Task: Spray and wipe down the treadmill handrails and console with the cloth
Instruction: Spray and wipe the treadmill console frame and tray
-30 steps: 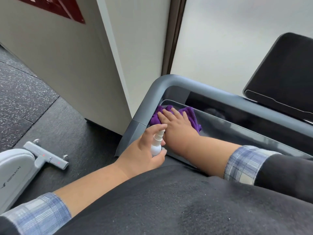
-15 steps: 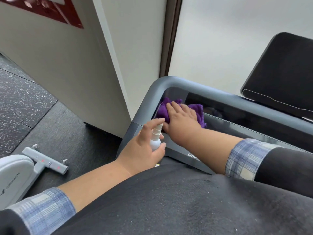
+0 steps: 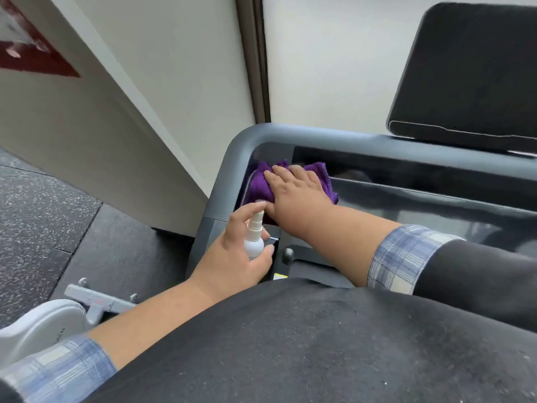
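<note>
Fingers [image 3: 247, 212] of the left hand [image 3: 232, 257] curl round a small white spray bottle [image 3: 253, 234], forefinger arched over its nozzle. Just right of them, the right hand [image 3: 293, 193] lies with straight, slightly spread fingers pressing the purple cloth [image 3: 257, 186] flat into the console's [image 3: 421, 196] corner, inside the grey handrail [image 3: 334, 138].

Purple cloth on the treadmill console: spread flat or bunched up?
Bunched: the purple cloth lies in rumpled folds under the flat right hand, edges sticking out unevenly.
</note>
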### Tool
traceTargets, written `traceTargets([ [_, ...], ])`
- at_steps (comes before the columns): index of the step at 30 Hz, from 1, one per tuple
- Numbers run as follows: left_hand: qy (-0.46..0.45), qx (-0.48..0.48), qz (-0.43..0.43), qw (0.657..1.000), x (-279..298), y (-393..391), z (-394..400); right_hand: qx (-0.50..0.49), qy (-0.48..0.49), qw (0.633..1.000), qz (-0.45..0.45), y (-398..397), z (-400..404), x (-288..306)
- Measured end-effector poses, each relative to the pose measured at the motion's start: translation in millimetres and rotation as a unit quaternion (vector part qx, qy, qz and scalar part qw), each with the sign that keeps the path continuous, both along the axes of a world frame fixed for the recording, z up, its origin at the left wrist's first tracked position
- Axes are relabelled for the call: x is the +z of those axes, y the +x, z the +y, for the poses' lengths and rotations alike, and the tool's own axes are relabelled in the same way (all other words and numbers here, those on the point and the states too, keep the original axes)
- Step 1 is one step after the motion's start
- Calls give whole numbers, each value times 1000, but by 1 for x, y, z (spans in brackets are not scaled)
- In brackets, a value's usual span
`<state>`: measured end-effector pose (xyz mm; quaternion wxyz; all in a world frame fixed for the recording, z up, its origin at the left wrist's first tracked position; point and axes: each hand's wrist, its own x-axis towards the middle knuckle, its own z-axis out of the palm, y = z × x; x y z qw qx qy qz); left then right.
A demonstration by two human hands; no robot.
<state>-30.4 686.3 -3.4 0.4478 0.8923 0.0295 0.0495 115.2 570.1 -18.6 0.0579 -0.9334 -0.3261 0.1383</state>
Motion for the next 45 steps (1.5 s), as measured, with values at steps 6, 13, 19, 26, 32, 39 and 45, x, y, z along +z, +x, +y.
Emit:
traceTargets([
  [6,1,-28,-8,1000,-2,13,-19,-67,5,998,-14,2,-46,-7],
  [13,19,-72,1,997,3,16,-27,-39,42,998,0,-3,-27,-6],
  [19,20,-116,6,993,3,39,-58,6,54,998,25,5,-63,-11],
  [26,-21,-163,13,986,5,59,-110,-122,49,991,-22,8,-175,-10],
  [32,-30,-170,22,985,3,60,-136,-202,38,978,-24,9,-245,-12],
  [39,-26,-165,41,985,7,53,-177,-205,35,978,21,-2,-207,-2],
  [45,-5,-178,60,982,13,49,-222,-157,27,987,-29,6,-286,-12],
])
